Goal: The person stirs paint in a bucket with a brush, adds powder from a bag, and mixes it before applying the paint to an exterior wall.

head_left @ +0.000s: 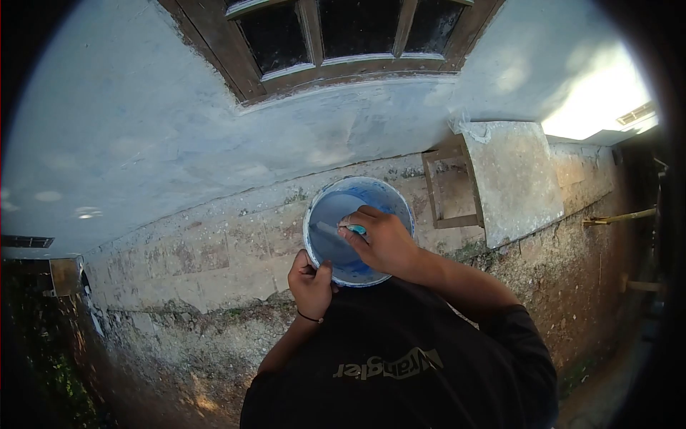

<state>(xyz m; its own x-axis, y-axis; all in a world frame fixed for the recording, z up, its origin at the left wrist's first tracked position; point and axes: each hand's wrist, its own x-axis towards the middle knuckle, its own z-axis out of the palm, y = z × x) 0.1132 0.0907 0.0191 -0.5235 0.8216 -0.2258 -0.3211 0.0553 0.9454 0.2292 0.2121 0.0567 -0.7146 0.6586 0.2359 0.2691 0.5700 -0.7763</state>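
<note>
- Grille, dark, slatted: sat low in the wall at far left.
- Greenery, shadowed: lay below the grille, at the edge of view.
- Wall, pale blue, patchy in tone: ran across to a sunlit stretch at upper right.
- Ledge, weathered, speckled: followed the foot of the wall, beside rough, stony ground.
- Left hand, dark band at wrist: closed narrowly on the near left rim of the bucket.
- Window, brown frame, dark panes: stood in the wall beyond the bucket.
- Tool, teal handle, pale flat end: pointed leftward over the bucket's interior; could not tell whether touching the contents.
- Bucket, round, pale rim, blue-stained inner wall: sat mouth upward just before the shirt, at centre; held grey-blue contents; could not tell whether resting on a support.
- Right hand: held the tool by its handle in a narrow grip, over the bucket's mouth.
- Shirt, black, short-sleeved: bore pale lettering, inverted in view.
- Wooden frame: stood right of the bucket, against a board.
- Board, pale, spattered: lay near the wall, well apart from both hands.
- Pole, yellowish: projected at far right.
</note>
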